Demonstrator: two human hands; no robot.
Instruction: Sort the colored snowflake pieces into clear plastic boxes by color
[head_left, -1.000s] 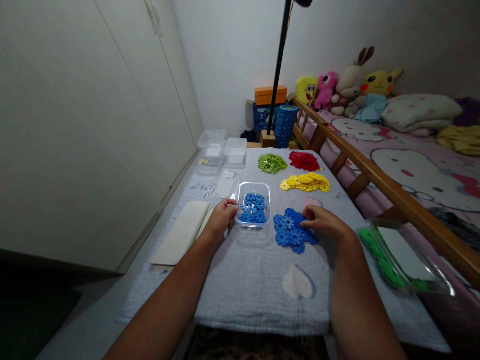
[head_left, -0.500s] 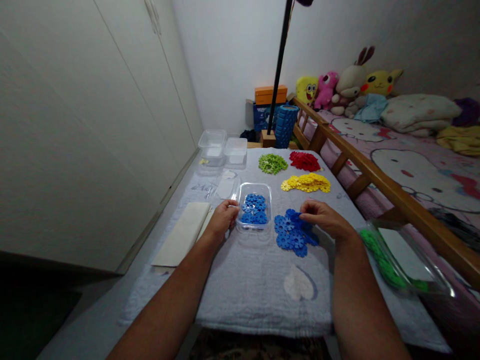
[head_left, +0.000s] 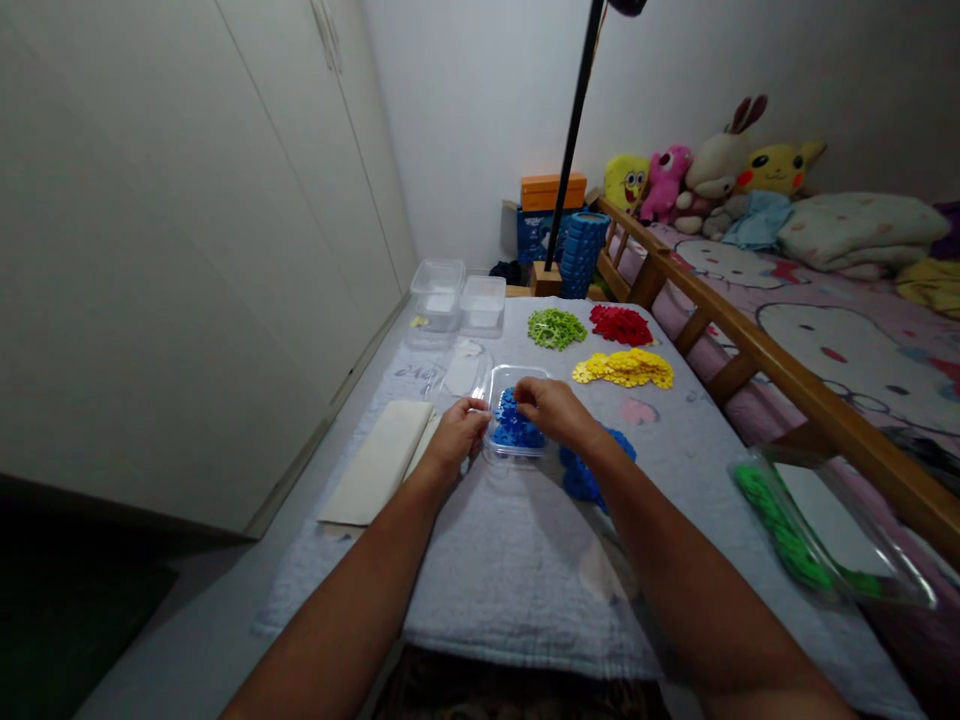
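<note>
A clear plastic container [head_left: 500, 379] sits on the grey towel [head_left: 517, 570] with blue flake pieces [head_left: 510, 431] inside. My left hand [head_left: 460, 436] is closed on the container's left edge. Over the container hovers my right hand [head_left: 551, 410], its fingers pinched together and pointing down, with a blue piece in them as far as I can see. A pile of blue pieces [head_left: 583, 478] lies just right of the container, partly hidden under my right forearm.
Green [head_left: 556, 328], red [head_left: 620, 325] and yellow [head_left: 624, 368] piles lie further back. Two clear tubs [head_left: 457, 295] and a lid [head_left: 465, 372] stand at the back left, a white folded sheet [head_left: 379, 460] at left. A clear tray with green pieces [head_left: 810, 530] and the wooden bed rail [head_left: 750, 345] are at right.
My right hand has lifted from the blue pile and moved left over the container. My left hand has stayed on the container's edge. The view has shifted slightly.
</note>
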